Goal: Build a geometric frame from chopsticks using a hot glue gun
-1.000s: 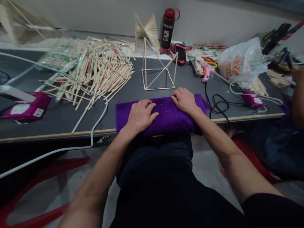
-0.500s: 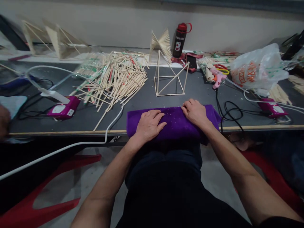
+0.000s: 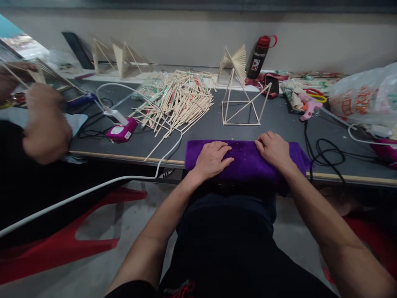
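A purple cloth [image 3: 245, 163] with pale specks lies over the table's front edge, in front of my body. My left hand [image 3: 213, 158] rests palm down on its left part, fingers and thumb apart. On the right part of the cloth lies my right hand [image 3: 273, 150], its fingers slightly bent and holding nothing. Just behind the cloth stands an open frame of thin wooden sticks [image 3: 241, 123], with one upright leaning to the right. A large heap of loose wooden sticks [image 3: 182, 99] spreads out to the left of the frame.
A pink glue gun [image 3: 310, 106], black cord and plastic bag [image 3: 366, 91] are at right. Behind stand a twisted stick model [image 3: 237, 62] and dark bottle [image 3: 258, 58]. A white cable [image 3: 124, 178] crosses the front edge near a magenta power block [image 3: 122, 130]. A co-worker's arm [image 3: 46, 124] is at left.
The view has turned left, so the table's contents appear shifted right, and a co-worker's arms with a stick structure now show at left. Both my hands stay on the cloth.
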Demonstrator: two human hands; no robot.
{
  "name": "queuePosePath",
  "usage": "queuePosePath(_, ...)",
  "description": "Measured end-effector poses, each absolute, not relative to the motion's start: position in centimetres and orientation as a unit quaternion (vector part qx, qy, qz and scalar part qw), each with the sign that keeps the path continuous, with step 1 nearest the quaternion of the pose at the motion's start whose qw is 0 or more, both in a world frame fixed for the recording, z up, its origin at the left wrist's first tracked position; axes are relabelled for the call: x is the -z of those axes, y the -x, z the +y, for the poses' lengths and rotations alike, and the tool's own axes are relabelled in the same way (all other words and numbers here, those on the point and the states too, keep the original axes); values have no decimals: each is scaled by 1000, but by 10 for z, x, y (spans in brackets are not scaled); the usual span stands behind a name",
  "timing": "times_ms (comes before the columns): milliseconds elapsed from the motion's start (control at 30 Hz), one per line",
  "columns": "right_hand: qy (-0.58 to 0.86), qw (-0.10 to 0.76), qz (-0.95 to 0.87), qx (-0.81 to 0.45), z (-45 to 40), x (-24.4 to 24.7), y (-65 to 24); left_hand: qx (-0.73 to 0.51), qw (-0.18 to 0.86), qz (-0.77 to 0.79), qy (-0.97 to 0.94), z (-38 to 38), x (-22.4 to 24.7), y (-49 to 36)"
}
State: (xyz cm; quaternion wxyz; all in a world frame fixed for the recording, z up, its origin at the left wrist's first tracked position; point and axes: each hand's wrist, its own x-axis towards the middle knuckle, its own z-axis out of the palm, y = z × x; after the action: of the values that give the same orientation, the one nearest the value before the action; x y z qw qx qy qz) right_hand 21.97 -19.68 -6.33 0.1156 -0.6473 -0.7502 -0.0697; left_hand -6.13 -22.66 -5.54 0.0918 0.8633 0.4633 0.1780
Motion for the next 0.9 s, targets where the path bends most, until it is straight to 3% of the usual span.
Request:
queuePosePath(467, 628, 164, -758, 68, -192, 72, -227, -208, 108, 456, -859, -227, 57, 59)
queuePosePath(900, 628, 149, -761, 64, -192, 70, -230, -243, 96, 454, -852, -232, 59, 59)
